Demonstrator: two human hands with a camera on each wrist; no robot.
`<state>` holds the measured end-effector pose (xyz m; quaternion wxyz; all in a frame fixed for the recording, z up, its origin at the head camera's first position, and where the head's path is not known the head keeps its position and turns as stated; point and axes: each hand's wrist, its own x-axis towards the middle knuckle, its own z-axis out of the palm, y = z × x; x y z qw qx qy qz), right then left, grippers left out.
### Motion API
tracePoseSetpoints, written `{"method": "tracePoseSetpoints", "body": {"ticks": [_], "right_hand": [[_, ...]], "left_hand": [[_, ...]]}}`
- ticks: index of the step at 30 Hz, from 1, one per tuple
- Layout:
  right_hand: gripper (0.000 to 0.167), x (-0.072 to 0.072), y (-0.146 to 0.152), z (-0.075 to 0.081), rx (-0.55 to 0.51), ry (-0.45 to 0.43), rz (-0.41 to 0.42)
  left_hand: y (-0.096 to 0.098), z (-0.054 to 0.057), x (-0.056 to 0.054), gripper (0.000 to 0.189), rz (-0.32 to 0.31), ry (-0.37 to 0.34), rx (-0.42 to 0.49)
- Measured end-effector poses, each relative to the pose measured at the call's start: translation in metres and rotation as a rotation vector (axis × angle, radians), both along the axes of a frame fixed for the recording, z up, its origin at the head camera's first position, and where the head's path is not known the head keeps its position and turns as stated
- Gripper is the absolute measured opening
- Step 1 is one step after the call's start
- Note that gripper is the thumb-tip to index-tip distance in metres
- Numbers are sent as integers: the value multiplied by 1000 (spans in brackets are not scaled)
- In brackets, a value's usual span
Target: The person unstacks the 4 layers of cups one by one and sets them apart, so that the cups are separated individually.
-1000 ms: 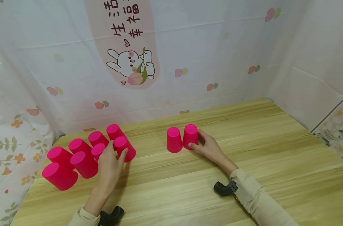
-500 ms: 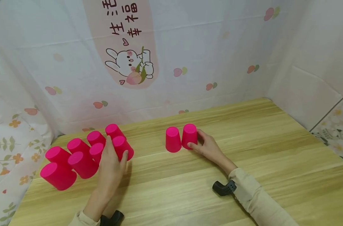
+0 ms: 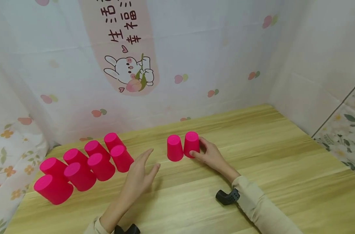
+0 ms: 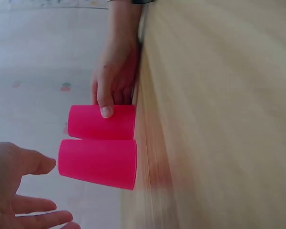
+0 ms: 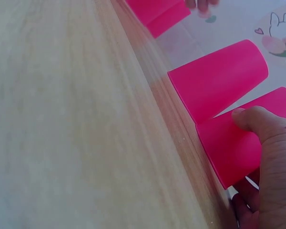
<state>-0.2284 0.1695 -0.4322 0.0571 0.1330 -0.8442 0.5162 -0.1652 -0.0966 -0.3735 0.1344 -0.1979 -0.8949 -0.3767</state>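
Note:
Two pink cups stand upside down side by side near the middle of the table. My right hand [image 3: 210, 156] grips the right cup [image 3: 191, 143], its thumb on the near side; the right wrist view shows this cup [image 5: 233, 143] touching its neighbour at the rim. The left cup [image 3: 175, 149] is untouched. My left hand [image 3: 139, 175] is in the air between this pair and the group at left, fingers and thumb spread, holding nothing. Closest to it in that group is an upside-down pink cup [image 3: 121, 159]. In the left wrist view, the left hand [image 4: 19, 191] is apart from the pair.
Several more upside-down pink cups [image 3: 56, 191] stand in two rows on the left of the wooden table [image 3: 253, 146]. A printed white cloth [image 3: 212, 58] hangs behind the table's back edge. Black wrist devices [image 3: 227, 197] are on both forearms.
My left hand has let go of the front right cup of the left group and moved right, its fingers spreading. My right hand keeps its hold on the same cup. The head view shifted slightly.

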Motion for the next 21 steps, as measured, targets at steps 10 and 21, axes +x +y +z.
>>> {"method": "tracePoseSetpoints", "body": {"ticks": [10,21], "right_hand": [[56,3,-1,5,-10,2,19],[56,-1,1,-1,14,1,4]], "left_hand": [[36,-6,-34,65,-53,-274,201],[58,-12,-51,54,1,-268,313]]}}
